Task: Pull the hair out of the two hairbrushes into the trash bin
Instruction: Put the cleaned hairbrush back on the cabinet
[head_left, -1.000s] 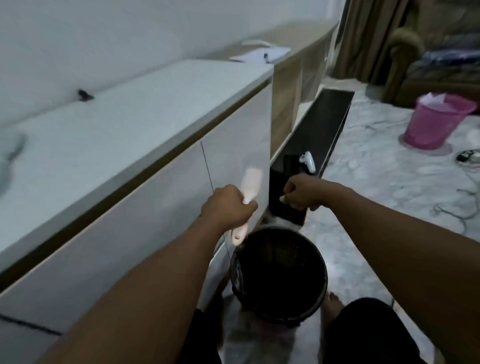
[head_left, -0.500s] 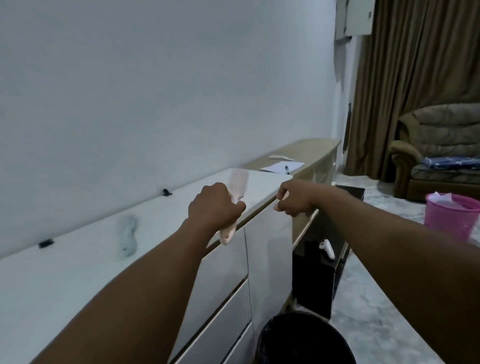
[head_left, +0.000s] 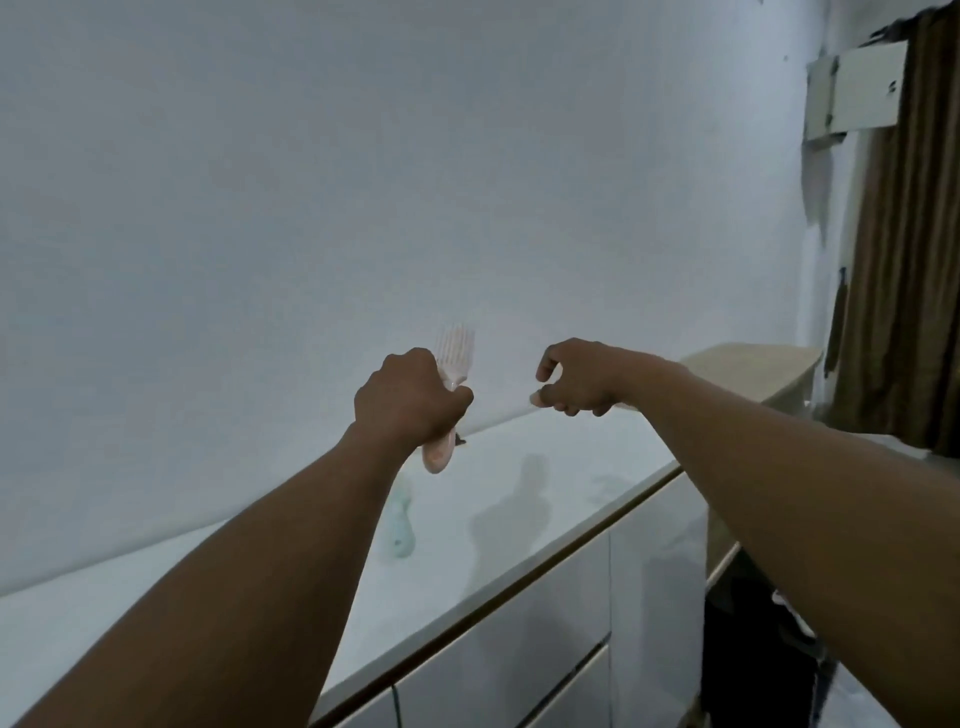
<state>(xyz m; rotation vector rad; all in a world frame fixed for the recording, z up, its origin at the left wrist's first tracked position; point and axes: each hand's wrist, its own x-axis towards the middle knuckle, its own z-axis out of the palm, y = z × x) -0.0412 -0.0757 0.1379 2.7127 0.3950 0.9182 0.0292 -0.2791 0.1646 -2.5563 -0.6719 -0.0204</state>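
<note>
My left hand (head_left: 410, 397) grips the handle of a pale pink hairbrush (head_left: 451, 358), held upright with its bristled head above my fist, over the white cabinet top (head_left: 545, 499). My right hand (head_left: 576, 379) hovers a little to the right of the brush, fingers curled and slightly apart, with nothing visible in them. A second, pale green hairbrush (head_left: 401, 525) lies on the cabinet top, partly hidden by my left forearm. The trash bin is out of view.
A blank white wall fills the upper view. The white cabinet has drawers along its front (head_left: 561, 644). A wooden counter (head_left: 748, 364) continues to the right, next to a brown curtain (head_left: 904, 260). A dark unit (head_left: 753, 649) stands below at the right.
The view has swung upward from the black bin to the wall and cabinet top. Both hands rose with the pink brush. My right hand's fingers have loosened from a closed pinch.
</note>
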